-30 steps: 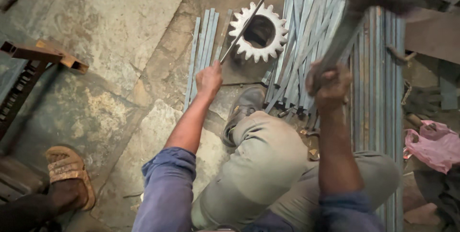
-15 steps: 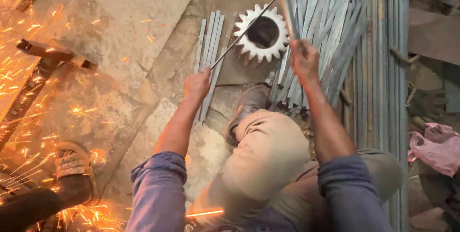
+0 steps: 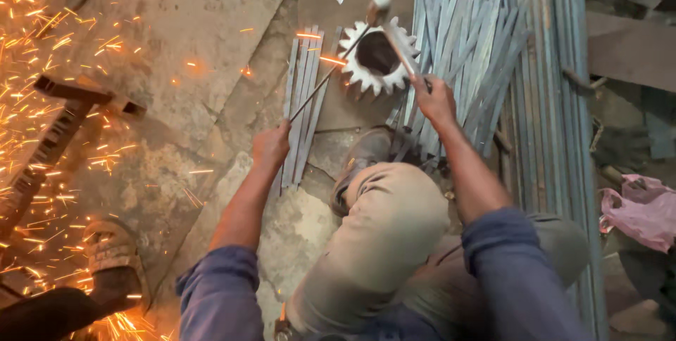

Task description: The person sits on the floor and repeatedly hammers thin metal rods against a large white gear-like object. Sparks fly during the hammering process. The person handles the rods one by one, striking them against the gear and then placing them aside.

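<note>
A thin steel rod [image 3: 327, 80], pinched in the left hand [image 3: 271, 145], rests across the toothed steel gear [image 3: 375, 56] on the floor; the right hand [image 3: 436, 99] grips a hammer [image 3: 394, 34], mid-strike.

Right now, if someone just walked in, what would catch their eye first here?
Orange sparks spraying across the concrete floor on the left. Next, the toothed steel gear at top centre, where the left hand lays a thin rod across it and the right hand brings a hammer down on it. Flat steel strips fan out to its right.
</note>
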